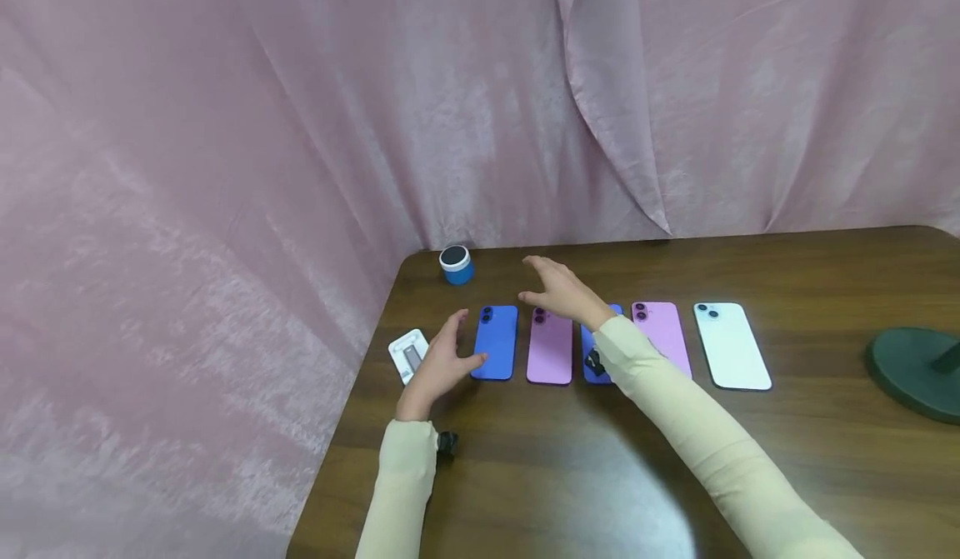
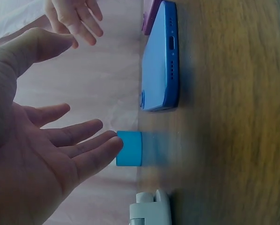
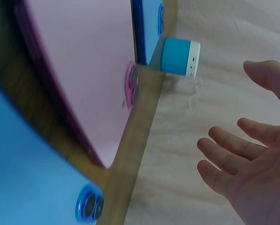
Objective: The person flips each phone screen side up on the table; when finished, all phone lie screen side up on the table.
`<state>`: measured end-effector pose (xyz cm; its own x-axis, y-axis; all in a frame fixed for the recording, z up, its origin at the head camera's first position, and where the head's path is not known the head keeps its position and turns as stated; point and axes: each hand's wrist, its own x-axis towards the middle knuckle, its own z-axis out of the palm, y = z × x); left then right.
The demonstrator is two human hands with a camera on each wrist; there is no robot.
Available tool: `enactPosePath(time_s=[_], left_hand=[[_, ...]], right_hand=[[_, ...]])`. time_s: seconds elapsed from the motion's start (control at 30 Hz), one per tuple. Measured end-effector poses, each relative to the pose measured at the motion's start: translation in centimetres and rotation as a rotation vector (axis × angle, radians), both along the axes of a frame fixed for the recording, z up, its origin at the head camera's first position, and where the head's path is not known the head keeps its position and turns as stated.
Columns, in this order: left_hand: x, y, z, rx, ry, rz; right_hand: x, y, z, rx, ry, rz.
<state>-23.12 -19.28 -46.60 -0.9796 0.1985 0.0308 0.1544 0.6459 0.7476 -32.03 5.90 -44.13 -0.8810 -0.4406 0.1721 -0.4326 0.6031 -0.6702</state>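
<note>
- On the table (image 1: 525,476), by its left edge, I see a small white holder (image 1: 398,351) with a grey piece in it; it looks light and rigid, best lifted by its rim.
- The left hand (image 1: 439,369) hovers between that holder and the nearest phone, fingers extended and thumb apart; its grip is released, with nothing in it.
- Near the far-left corner stands a blue cup-shaped thing (image 1: 458,275) with a white rim and dark top; I'd judge it firm and easy to take round its sides.
- The first blue phone (image 1: 495,344) lies lens side up beside the left thumb. I expect it to be stiff, fairly light, slick on the back and breakable if dropped. I would take it across the long sides, clear of the lenses.
- Next comes a pink phone (image 1: 551,351), lying the same way; I'd pinch its side edges too, since its flat back gives little to hold.
- The right hand (image 1: 562,292) hangs above the pink phone's far end, fingers loosely spread, grasping nothing.
- Partly under the right forearm lie a second blue phone (image 1: 587,346) and a second pink phone (image 1: 663,330).
- Then a white phone (image 1: 732,346), and a green round base (image 1: 911,367) towards the table's right side.
</note>
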Motion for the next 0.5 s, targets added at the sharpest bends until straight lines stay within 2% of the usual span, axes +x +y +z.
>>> enactPosePath(time_s=[0.2, 0.5], left_hand=[[0.2, 0.6, -0.3, -0.037, -0.046, 0.0], [0.1, 0.9, -1.2, -0.085, -0.092, -0.012]], right_hand=[[0.0, -1.1, -0.6, 0.01, -0.047, 0.052], [-0.4, -3.6, -1.1, 0.123, -0.088, 0.134]])
